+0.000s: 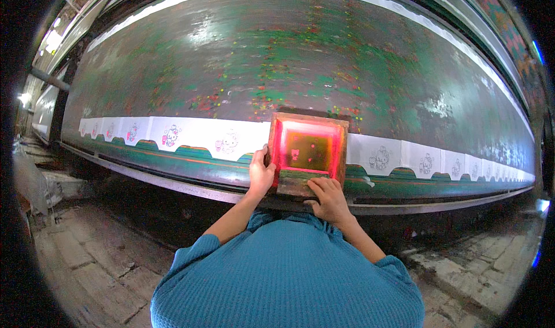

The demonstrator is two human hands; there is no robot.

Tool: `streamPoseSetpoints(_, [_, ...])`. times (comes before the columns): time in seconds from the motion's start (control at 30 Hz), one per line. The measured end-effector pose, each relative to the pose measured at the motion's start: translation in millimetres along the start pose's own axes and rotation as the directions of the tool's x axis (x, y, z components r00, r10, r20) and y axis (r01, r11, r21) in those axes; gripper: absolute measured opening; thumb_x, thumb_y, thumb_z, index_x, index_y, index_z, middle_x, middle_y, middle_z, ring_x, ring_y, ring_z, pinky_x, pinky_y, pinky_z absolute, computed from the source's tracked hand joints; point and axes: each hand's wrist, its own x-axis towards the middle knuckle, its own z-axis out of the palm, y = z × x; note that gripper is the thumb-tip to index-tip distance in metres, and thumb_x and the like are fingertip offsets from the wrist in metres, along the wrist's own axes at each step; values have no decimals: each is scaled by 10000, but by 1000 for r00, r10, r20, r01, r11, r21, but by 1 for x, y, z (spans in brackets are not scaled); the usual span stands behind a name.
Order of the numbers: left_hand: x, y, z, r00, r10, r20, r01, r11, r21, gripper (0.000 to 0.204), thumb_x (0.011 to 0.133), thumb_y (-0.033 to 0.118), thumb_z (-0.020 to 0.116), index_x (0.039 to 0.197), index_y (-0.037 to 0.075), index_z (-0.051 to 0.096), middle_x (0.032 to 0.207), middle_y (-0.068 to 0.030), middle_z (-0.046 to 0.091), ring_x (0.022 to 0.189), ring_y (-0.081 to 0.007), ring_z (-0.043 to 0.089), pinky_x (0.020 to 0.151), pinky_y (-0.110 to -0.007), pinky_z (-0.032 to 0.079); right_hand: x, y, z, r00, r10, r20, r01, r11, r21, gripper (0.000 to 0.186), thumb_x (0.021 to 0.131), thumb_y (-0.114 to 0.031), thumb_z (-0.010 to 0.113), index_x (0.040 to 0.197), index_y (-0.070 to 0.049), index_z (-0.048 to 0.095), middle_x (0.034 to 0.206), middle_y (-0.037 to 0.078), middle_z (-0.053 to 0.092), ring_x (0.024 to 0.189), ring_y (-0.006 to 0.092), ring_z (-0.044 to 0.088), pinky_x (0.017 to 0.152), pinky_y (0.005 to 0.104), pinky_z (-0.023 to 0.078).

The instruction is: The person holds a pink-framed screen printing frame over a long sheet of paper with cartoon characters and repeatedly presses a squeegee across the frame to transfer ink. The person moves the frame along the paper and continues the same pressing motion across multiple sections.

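A square wooden screen frame [311,132] with a pink-red border and olive middle lies over the near strip of white printed pieces [374,153]. My left hand [261,172] grips the frame's left side near the front. My right hand [328,199] has bent fingers over the near wooden end of the frame. Left of the frame, several pieces [199,132] carry cartoon figures, some with pink and dark parts. Those on the right show mostly grey line drawings.
The long table [173,68] has a dark top stained green, red and yellow. Another white strip [410,10] runs along its far edge. A metal rail [144,172] follows the near edge. A bar [52,78] juts at the left. Below is a paved floor [87,247].
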Motion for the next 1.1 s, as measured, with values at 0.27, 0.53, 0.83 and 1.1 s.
streamPoseSetpoints(0.27, [2, -1, 1, 997, -66, 31, 68, 993, -93, 526, 746, -90, 665, 1268, -46, 611, 1117, -132, 672, 1086, -232, 632, 983, -355, 494, -29, 57, 9, 639, 763, -102, -672, 617, 409, 426, 946, -299, 713, 1167, 58, 639, 1126, 214, 630, 1070, 387, 608, 970, 438, 475])
streamPoseSetpoints(0.53, [-21, 70, 69, 997, 71, -9, -72, 983, -167, 506, 738, -100, 635, 1240, -54, 598, 1114, -161, 622, 1037, -283, 624, 937, -359, 498, -76, 103, -56, 703, 656, -276, -540, 744, 394, 380, 926, -266, 740, 1129, 45, 663, 1036, 175, 643, 985, 335, 637, 882, 407, 506])
streamPoseSetpoints(0.83, [-63, 123, 199, 998, 55, 21, -53, 993, -106, 505, 741, -47, 650, 1243, -68, 600, 1158, -229, 628, 1101, -398, 613, 980, -424, 496, -142, 205, -133, 668, 715, -205, -642, 693, 327, 393, 915, -266, 752, 1137, 47, 668, 1028, 165, 641, 965, 326, 637, 871, 407, 506])
streamPoseSetpoints(1.1, [-73, 134, 213, 996, -83, 32, 87, 985, -149, 502, 750, -58, 632, 1250, -81, 596, 1156, -234, 640, 1129, -357, 633, 1012, -410, 484, -166, 234, -141, 749, 646, -144, -566, 738, 366, 413, 905, -275, 756, 1159, 37, 660, 1060, 176, 646, 1011, 343, 636, 921, 411, 504])
